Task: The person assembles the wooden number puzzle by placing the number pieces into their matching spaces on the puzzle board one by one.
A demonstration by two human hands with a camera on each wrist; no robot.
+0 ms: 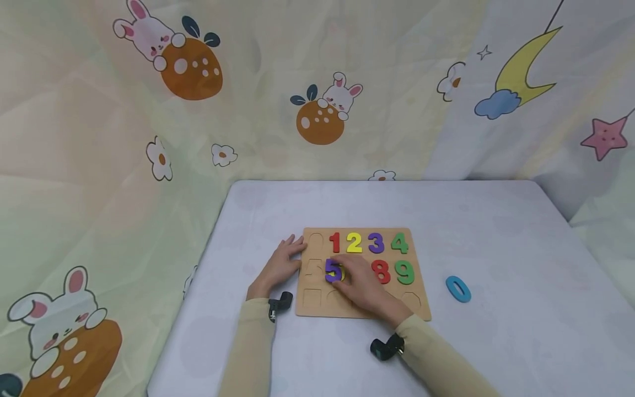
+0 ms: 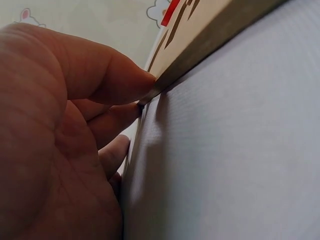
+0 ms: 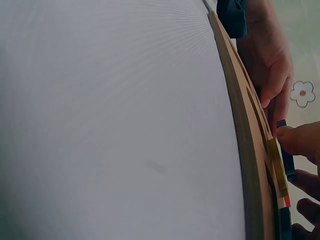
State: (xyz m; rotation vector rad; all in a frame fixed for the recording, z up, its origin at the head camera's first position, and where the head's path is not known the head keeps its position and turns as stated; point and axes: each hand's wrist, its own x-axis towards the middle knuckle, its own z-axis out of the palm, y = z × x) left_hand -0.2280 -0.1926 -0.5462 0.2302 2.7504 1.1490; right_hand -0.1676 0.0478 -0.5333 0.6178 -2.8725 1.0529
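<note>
A wooden number board (image 1: pixel 317 306) lies on the table. My right hand (image 1: pixel 364 284) pinches a purple number 5 (image 1: pixel 331 270) between thumb and fingers, just over the board. Partly hidden beneath the 5 is a yellow piece (image 3: pixel 278 167), also glimpsed in the head view. My left hand (image 1: pixel 281 263) touches the board's left edge with thumb and fingertips; the left wrist view shows the thumb against the side of the board. Red 1 (image 1: pixel 334 242), yellow 2 (image 1: pixel 354 242), purple 3 (image 1: pixel 376 242) and green 4 (image 1: pixel 399 243) form the top row.
A red 8 (image 1: pixel 381 271) and green 9 (image 1: pixel 404 272) sit right of my right hand. A blue 0 (image 1: pixel 458 289) lies on the white table (image 1: pixel 521 331), off the board's right side. A patterned cloth (image 1: pixel 263 110) hangs behind the table.
</note>
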